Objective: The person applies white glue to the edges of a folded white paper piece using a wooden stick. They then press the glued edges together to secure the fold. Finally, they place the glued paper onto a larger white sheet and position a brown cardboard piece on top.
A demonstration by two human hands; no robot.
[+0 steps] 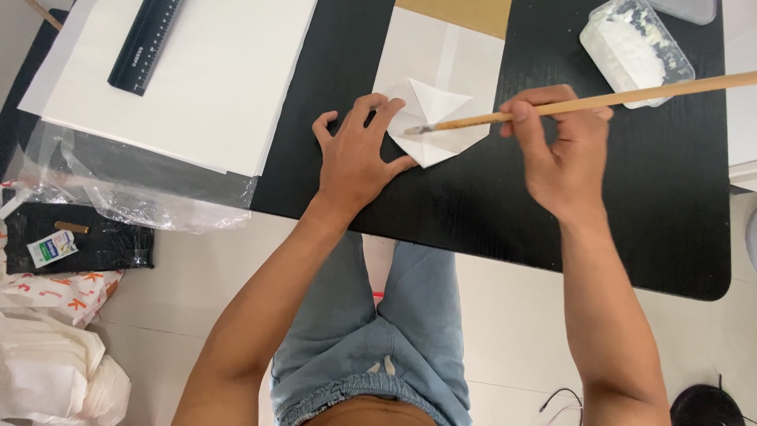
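The left hand (359,154) lies flat on the black table (646,205), palm down, its fingers (377,108) spread wide. The fingertips and thumb press on the left side of a folded white paper (434,126), pinning it in place. This paper is creased into a pointed, triangular shape, and it sits near the middle of the table, closer to the far edge than the near one. It rests on the lower end of a larger white sheet (441,51), which runs up toward the far edge, where a tan sheet of paper or card (465,12) lies partly under it.

The right hand (564,154) holds a long wooden brush (599,101). Its fingers are pressed together around the handle, with the thumb below and the others curled over the top. The handle runs out toward the right edge of the table, and the bristle tip touches the folded white paper just beside the left fingertips.

Behind the right hand, toward the far right corner, stands a clear plastic tub (635,47) holding something white. At the far left corner a stack of large white sheets (189,79) overhangs the table, with a black ruler (146,43) lying on top of it. Crumpled clear plastic wrap (134,193) hangs off the left edge beneath the stack. The person sits at the near edge, in light blue denim shorts (378,331).
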